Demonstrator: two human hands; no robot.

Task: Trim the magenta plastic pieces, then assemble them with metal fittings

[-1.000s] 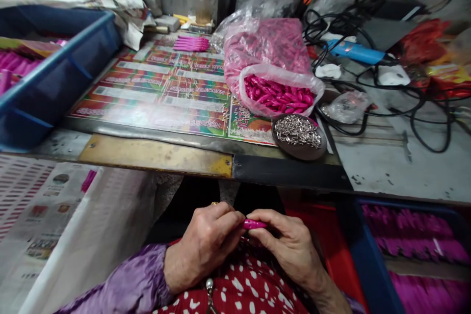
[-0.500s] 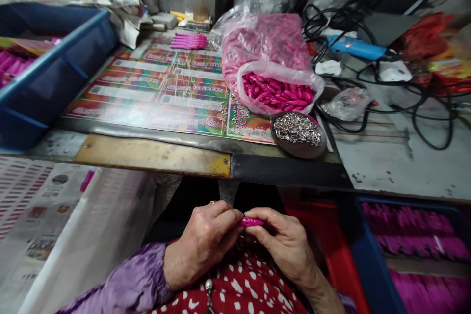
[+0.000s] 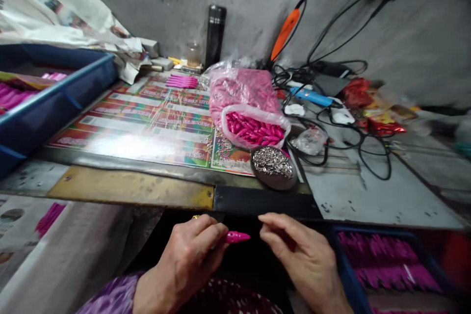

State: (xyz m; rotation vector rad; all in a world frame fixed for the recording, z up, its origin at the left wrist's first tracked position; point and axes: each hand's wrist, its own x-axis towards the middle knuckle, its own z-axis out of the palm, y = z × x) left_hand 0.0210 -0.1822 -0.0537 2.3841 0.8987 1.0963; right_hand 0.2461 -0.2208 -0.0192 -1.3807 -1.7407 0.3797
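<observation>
Below the table's front edge, my left hand [image 3: 187, 260] pinches a small pink pointed cap [image 3: 237, 237] between thumb and fingers, its tip pointing right. My right hand [image 3: 300, 255] is just right of the cap, apart from it, fingers loosely curled and holding nothing I can see. On the table beyond the hands lies a clear bag of pink caps [image 3: 253, 130] with its mouth open towards me. A dark round dish of small silver metal pieces [image 3: 273, 164] stands in front of the bag.
A blue crate [image 3: 55, 103] with pink items stands at the left; another blue crate [image 3: 344, 267] of pink strips sits low at the right. Black cables [image 3: 353, 132], a blue tool [image 3: 311, 98] and a dark flask [image 3: 215, 34] lie behind. A colourful printed sheet [image 3: 147, 122] covers the table.
My right hand has let go of the pink cap and drawn away to the right; my left hand keeps it. The view has tilted upward, showing more wall.
</observation>
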